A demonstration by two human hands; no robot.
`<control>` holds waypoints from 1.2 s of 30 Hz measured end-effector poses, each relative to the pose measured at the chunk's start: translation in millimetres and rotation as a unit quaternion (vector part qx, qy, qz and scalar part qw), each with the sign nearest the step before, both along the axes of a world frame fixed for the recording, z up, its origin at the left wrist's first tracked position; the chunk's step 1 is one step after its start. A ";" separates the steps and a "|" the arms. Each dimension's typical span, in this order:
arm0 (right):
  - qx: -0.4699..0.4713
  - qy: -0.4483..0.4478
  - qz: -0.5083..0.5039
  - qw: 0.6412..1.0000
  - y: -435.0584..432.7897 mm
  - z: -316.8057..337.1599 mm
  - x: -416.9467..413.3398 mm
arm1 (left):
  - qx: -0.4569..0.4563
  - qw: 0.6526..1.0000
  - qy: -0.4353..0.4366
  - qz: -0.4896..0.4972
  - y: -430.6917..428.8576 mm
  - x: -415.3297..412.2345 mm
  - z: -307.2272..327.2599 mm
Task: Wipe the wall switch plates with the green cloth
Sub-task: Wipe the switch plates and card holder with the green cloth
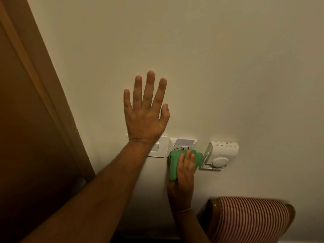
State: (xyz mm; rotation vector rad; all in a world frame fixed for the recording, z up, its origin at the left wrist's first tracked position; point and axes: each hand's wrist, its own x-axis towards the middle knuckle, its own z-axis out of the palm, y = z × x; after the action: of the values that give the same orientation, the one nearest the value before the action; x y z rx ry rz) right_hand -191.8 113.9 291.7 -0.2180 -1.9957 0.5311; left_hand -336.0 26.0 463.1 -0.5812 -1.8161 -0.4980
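Observation:
My left hand (pixel 145 109) lies flat on the cream wall with fingers spread, just above a white switch plate (pixel 157 148) that my wrist partly hides. To its right is a white key-card holder plate (pixel 182 144) with a card in its slot. My right hand (pixel 184 174) presses a folded green cloth (pixel 175 163) against the lower part of that card plate. The cloth covers the plate's bottom half.
A white thermostat box (pixel 222 155) with a round dial is mounted right of the cloth. A brown wooden door frame (pixel 35 102) fills the left side. A chair back with red and white stripes (pixel 250 220) stands below right, close to the wall.

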 end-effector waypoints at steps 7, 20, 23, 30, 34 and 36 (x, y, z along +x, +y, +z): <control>0.084 -0.042 0.055 0.994 -19.9 -7.3 -3.1 | 0.006 1.000 -0.007 0.000 -1.1 2.2 0.6; 0.028 -0.013 0.008 0.999 -35.0 -4.8 -20.3 | 0.025 1.000 0.012 0.000 0.6 -0.9 -1.5; 0.029 0.005 -0.030 0.999 -15.3 -2.8 -13.5 | 0.029 0.999 0.015 -0.003 2.5 0.2 -1.9; -0.068 0.056 -0.064 0.994 -32.4 6.5 -22.2 | 0.023 1.000 0.018 0.001 -0.2 -0.3 -2.5; 0.029 -0.002 0.013 0.999 -45.6 -1.3 -21.3 | 0.030 0.999 0.022 -0.002 -1.5 -2.9 -4.9; 0.038 0.004 0.005 0.999 -27.9 -3.1 -16.9 | 0.033 0.999 0.019 -0.005 1.4 -0.7 -4.4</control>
State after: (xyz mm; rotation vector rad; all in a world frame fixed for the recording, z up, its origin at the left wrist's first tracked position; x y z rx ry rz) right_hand -208.8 86.0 288.6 -0.1585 -2.0067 0.4616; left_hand -336.7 27.4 458.7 -0.5512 -1.7553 -0.5475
